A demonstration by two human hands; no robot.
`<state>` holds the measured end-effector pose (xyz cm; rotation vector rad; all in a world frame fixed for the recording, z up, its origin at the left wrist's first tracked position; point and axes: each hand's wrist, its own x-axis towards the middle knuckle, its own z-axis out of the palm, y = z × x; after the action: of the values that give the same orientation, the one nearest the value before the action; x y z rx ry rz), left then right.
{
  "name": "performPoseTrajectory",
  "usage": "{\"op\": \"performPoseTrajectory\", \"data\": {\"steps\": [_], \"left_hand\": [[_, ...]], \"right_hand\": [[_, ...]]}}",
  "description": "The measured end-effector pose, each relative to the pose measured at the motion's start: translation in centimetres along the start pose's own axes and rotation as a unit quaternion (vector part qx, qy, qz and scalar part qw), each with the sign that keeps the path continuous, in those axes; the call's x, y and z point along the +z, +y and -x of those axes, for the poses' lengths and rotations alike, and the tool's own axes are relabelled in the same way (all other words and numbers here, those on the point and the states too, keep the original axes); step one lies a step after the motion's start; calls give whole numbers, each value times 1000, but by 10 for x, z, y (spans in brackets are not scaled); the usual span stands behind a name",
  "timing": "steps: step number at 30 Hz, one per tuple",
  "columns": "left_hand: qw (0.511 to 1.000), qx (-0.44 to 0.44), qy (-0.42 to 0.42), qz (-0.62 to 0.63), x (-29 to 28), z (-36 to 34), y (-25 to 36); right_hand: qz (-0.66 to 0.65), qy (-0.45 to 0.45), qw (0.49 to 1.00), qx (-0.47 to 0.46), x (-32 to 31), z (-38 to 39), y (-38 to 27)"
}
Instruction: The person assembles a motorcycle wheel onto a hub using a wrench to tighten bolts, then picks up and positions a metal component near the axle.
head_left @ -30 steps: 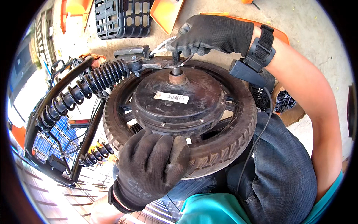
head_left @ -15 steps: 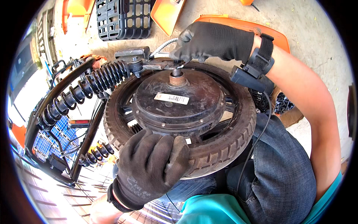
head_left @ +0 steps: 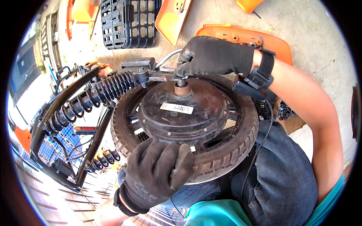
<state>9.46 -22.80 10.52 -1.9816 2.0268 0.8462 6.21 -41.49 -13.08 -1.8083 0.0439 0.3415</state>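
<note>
A black wheel with a round hub motor (head_left: 181,118) and treaded tyre (head_left: 222,165) lies across my legs, a white label on its hub. My gloved left hand (head_left: 154,169) grips the tyre's near side with curled fingers. Above the axle (head_left: 182,84), my gloved right hand (head_left: 211,56) has its fingers closed at a dark metal bracket (head_left: 158,77); what they hold is hidden under them. A spiral-wrapped cable (head_left: 167,56) runs beside that hand. The bracket joins a coil-spring shock (head_left: 90,98) on the left.
A black frame (head_left: 60,92) with a second shock (head_left: 103,160) stands at left. Orange panels (head_left: 169,19) and a black plastic crate (head_left: 128,26) lie on the concrete floor (head_left: 309,41) beyond. A cardboard box (head_left: 290,124) of small dark parts sits at right, behind my arm.
My right hand has come down onto the axle top, covering the dark upright piece seen there earlier. The whole scene sits slightly lower in view. My left hand keeps its grip.
</note>
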Motion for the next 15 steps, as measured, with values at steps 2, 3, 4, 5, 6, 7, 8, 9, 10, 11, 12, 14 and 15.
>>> {"op": "performPoseTrajectory", "data": {"steps": [2,3,4,5,6,7,8,9,10,11,12,14,15], "left_hand": [[1000,2,3,7,0,-1,0],[1000,4,4,14,-1,-2,0],[1000,5,6,21,-1,-2,0],[1000,3,3,14,-1,-2,0],[1000,1,-1,7,0,0,0],[1000,-1,-4,0,1,0,-1],[1000,0,-6,-1,0,0,-1],[1000,2,-9,-1,-1,0,-1],[1000,5,-11,-2,-2,0,-1],[1000,3,-14,-3,-2,0,-1],[1000,1,-17,-4,-3,0,-1],[1000,0,-25,-2,-4,0,-1],[1000,1,-31,1,-4,0,-2]], "right_hand": [[-17,-7,1000,-5,-2,-1,-3],[3,3,1000,-10,-1,0,-4],[24,13,1000,-15,1,1,-5],[43,23,999,-20,2,2,-3],[18,23,999,-18,2,1,-1],[-7,24,1000,-17,3,1,1],[-33,23,999,-17,5,0,3],[-59,23,998,-17,6,-1,4],[-78,11,997,-22,5,-2,4],[-98,0,995,-26,6,-3,4],[-118,-12,993,-30,6,-4,5],[-97,-19,995,-28,3,-4,3],[-87,-22,996,-27,0,-4,1]]}}
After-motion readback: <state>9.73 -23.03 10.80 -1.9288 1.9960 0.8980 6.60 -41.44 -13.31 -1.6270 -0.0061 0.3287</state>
